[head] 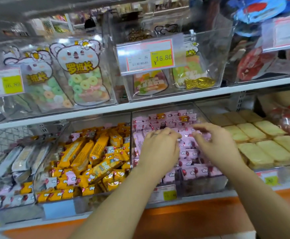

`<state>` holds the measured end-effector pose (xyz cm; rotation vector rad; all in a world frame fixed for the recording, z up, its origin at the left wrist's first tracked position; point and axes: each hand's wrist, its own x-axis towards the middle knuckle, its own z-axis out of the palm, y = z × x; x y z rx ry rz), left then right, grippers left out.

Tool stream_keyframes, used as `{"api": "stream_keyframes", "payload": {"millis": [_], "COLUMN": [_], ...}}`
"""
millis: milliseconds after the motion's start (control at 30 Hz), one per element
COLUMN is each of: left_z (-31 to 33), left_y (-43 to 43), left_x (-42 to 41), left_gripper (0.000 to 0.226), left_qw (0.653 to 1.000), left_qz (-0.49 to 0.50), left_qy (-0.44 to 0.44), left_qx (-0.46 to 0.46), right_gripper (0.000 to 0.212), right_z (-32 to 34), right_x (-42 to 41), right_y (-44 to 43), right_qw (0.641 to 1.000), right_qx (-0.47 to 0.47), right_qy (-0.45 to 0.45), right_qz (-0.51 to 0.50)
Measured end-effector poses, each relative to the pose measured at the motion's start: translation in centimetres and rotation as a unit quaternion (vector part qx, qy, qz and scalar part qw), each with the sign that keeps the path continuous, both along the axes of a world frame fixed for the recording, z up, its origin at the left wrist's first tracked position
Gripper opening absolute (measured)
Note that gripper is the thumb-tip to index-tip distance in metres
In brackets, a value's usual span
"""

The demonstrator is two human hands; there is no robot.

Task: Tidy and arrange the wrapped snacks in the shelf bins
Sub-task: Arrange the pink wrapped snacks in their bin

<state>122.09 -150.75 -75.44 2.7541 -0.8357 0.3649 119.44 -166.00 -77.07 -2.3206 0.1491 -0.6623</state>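
Note:
Small pink wrapped snacks (190, 168) fill the clear middle bin (201, 187) on the lower shelf. Both my hands hover over that pile. My left hand (159, 149) is palm down with fingers loosely curled over the pink packets, and whether it touches them I cannot tell. My right hand (216, 142) is beside it, fingers bent and spread, holding nothing that shows. The neighbouring left bin (58, 202) holds orange wrapped snacks (87, 157) in a jumble, with a few pink packets (72, 178) mixed in.
Pale yellow wrapped cakes (261, 144) lie in rows in the right bin. Silver packets (18, 161) sit at far left. The upper shelf carries clear bins of gummy bags (82, 75), a gold fish packet (199, 82) and price tags (149, 56).

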Motion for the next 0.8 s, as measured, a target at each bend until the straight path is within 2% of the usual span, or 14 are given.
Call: {"api": "stream_keyframes", "payload": {"millis": [167, 233, 333, 533, 700, 800], "left_z": [0.2, -0.3, -1.3, -1.6, -2.8, -3.2], "left_y": [-4.4, -6.0, -8.3, -10.1, -10.1, -10.1], "left_x": [3.7, 5.4, 7.8, 12.7, 14.2, 14.7], "left_gripper": [0.029, 0.026, 0.036, 0.035, 0.028, 0.023], "left_qw": [0.996, 0.995, 0.993, 0.973, 0.977, 0.977], "left_qz": [0.035, 0.058, 0.082, 0.157, 0.141, 0.133], "left_qy": [0.08, 0.078, 0.077, 0.121, 0.143, 0.15], "left_qx": [-0.033, 0.007, 0.047, -0.116, -0.069, -0.078], "right_gripper": [0.023, 0.024, 0.021, 0.022, 0.024, 0.025], "right_z": [-1.0, -1.5, -2.3, -2.9, -3.2, -3.4], "right_x": [1.8, 2.4, 2.9, 3.3, 3.6, 3.7], "right_y": [-4.2, -5.0, -5.6, -6.0, -6.0, -6.0], "right_qw": [0.998, 0.998, 0.996, 0.993, 0.991, 0.992], "right_qx": [0.004, 0.021, 0.061, 0.112, 0.121, 0.113], "right_qy": [0.013, 0.018, -0.002, -0.016, -0.021, -0.026], "right_qz": [-0.065, -0.06, -0.063, -0.046, -0.045, -0.053]}}
